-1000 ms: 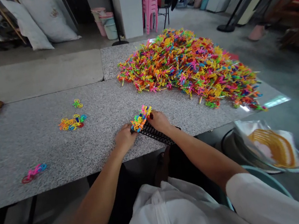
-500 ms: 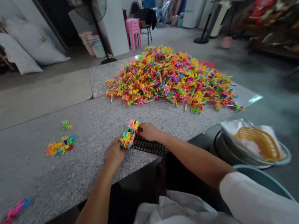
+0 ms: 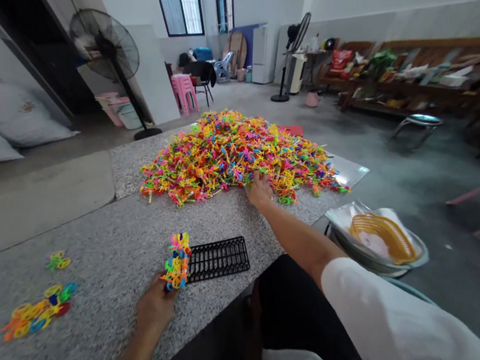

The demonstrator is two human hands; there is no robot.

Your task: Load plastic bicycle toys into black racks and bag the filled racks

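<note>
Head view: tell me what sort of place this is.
Probably a small home workshop for hand assembly. A huge pile of coloured plastic pieces covers the speckled table, a black rack lies at the edge, and sacks and a standing fan stand behind.

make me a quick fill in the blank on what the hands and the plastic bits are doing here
1. The right hand reaches into the big ____ of colourful plastic pieces.
2. The left hand rests by a small cluster of pieces at the end of a ____ grid rack.
3. The orange basket sits ____ the granite table.

Missing: pile; black; beside
</note>
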